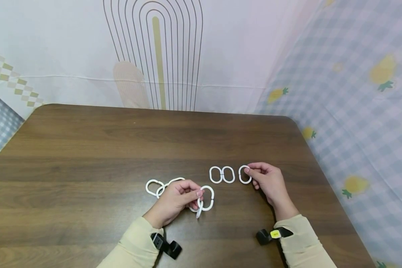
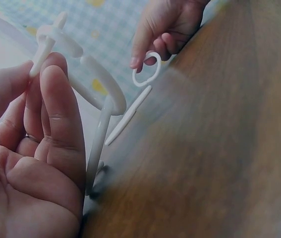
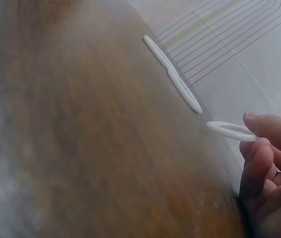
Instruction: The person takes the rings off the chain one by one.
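My left hand point(image 1: 178, 200) pinches one link of a chain of white plastic oval links point(image 1: 212, 198) between thumb and fingers. Part of that chain is hidden behind the hand; other links point(image 1: 152, 181) show to its left, touching or close to the table. In the left wrist view, linked ovals point(image 2: 100, 79) hang from the fingertips. My right hand point(image 1: 267, 182) pinches a single white oval link point(image 1: 239, 175) by its right side. It is tilted in the right wrist view, apart from the two loose links point(image 1: 222, 174) lying side by side on the table.
The brown wooden table point(image 1: 87, 149) reaches to a white patterned cloth point(image 1: 234, 56) at the back. A checked cloth with pineapples point(image 1: 355, 149) hangs along the right side. Each wrist wears a black camera point(image 1: 264, 236).
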{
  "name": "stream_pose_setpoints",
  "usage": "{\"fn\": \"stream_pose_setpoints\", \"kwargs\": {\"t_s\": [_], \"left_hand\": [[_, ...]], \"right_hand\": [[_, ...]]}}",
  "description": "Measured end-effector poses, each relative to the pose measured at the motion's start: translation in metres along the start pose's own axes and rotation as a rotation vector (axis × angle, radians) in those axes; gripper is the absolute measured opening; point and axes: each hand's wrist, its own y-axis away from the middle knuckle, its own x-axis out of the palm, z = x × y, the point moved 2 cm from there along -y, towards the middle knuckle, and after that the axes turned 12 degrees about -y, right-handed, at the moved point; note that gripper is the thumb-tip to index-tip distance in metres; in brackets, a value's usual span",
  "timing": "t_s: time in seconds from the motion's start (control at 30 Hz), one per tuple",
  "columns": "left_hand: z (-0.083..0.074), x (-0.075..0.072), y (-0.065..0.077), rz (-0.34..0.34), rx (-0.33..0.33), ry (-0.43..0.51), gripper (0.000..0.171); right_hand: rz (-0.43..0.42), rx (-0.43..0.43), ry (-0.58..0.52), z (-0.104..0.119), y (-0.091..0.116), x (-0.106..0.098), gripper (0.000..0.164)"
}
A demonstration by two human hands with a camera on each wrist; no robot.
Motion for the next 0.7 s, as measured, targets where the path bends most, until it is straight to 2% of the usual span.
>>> {"fn": "stream_pose_setpoints", "kwargs": {"t_s": [0.17, 0.47, 0.7], "left_hand": [[-0.0001, -0.0003, 0.0000, -0.004, 0.000, 0.006, 0.013], [-0.0017, -0.0004, -0.0007, 0.000, 0.012, 0.008, 0.007], [0.0003, -0.0001, -0.0005, 0.003, 0.005, -0.008, 0.029]], "right_hand": [[0.004, 0.004, -0.008, -0.0002, -0.0009, 0.0002, 0.031], [0.009, 0.025, -0.006, 0.0002, -0.0029, 0.0001, 0.029], [0.022, 0.049, 0.004, -0.0005, -0.0040, 0.0013, 0.034]]}}
